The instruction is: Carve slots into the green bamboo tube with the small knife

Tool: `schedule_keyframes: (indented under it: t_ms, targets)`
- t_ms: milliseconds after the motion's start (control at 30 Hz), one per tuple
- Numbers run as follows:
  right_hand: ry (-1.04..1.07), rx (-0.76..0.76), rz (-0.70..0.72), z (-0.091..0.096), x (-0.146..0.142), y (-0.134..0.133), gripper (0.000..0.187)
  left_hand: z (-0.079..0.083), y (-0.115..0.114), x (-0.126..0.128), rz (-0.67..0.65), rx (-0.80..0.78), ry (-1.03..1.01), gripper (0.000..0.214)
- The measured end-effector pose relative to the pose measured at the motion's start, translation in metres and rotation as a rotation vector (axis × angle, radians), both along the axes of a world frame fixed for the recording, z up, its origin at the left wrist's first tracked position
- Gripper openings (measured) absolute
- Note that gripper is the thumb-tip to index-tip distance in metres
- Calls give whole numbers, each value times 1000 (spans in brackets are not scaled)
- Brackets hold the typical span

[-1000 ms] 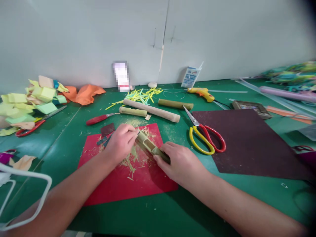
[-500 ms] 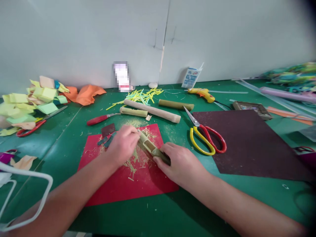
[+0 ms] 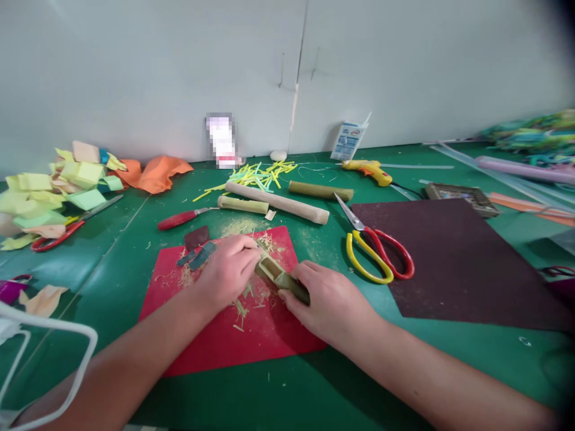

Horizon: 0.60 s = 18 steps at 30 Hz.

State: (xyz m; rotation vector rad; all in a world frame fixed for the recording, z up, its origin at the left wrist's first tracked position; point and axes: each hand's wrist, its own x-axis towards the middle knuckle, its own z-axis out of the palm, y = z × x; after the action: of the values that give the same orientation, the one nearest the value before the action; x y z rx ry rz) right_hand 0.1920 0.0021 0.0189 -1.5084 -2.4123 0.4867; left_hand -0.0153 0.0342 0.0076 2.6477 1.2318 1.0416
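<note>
My right hand [image 3: 330, 296] is wrapped round the near end of a green bamboo tube [image 3: 284, 279] with a rectangular opening cut in its upper side. At the far end, my left hand [image 3: 231, 263] has its fingers closed on the tube; whether something thin lies under the fingertips is hidden. Beneath is a red sheet [image 3: 215, 350] strewn with pale shavings [image 3: 242, 311]. Dark green sandpaper-like scraps [image 3: 200, 256] and a brown scrap [image 3: 196, 237] lie beside my left hand. A red-handled knife [image 3: 182, 219] rests farther back.
Scissors [image 3: 380, 257] overlap a dark brown sheet [image 3: 458, 263]. Behind lie bamboo lengths [image 3: 278, 200], yellow strips [image 3: 260, 175] and a yellow glue gun [image 3: 368, 172]. Folded papers [image 3: 54, 185] and red scissors [image 3: 58, 236] are left; a white frame [image 3: 85, 359] stands in the left foreground.
My left fingers have shifted slightly nearer along the tube, covering more of its far part. The tube has tipped a little; my right hand keeps its hold.
</note>
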Motion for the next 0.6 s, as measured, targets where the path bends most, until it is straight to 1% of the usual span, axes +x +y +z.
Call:
schedule_keyframes:
  t_ms: [67, 167, 300, 400, 433, 533, 600]
  targets:
    - [5, -2, 0, 0, 0, -1, 13, -1, 0, 0, -1, -2, -10, 15]
    - [6, 10, -6, -1, -1, 0, 13, -1, 2, -2, 58, 21, -18, 16]
    - [14, 11, -2, 0, -3, 2, 13, -1, 2, -3, -6, -6, 3, 15]
    - [12, 13, -9, 1, -3, 1, 14, -1, 2, -3, 48, 20, -2, 15]
    - [11, 13, -10, 1, -3, 1, 14, -2, 1, -3, 49, 17, 3, 16]
    - [16, 2, -7, 1, -2, 0, 13, -2, 0, -4, -2, -18, 14, 16]
    - [18, 4, -6, 0, -3, 0, 13, -1, -1, -4, 35, -4, 0, 16]
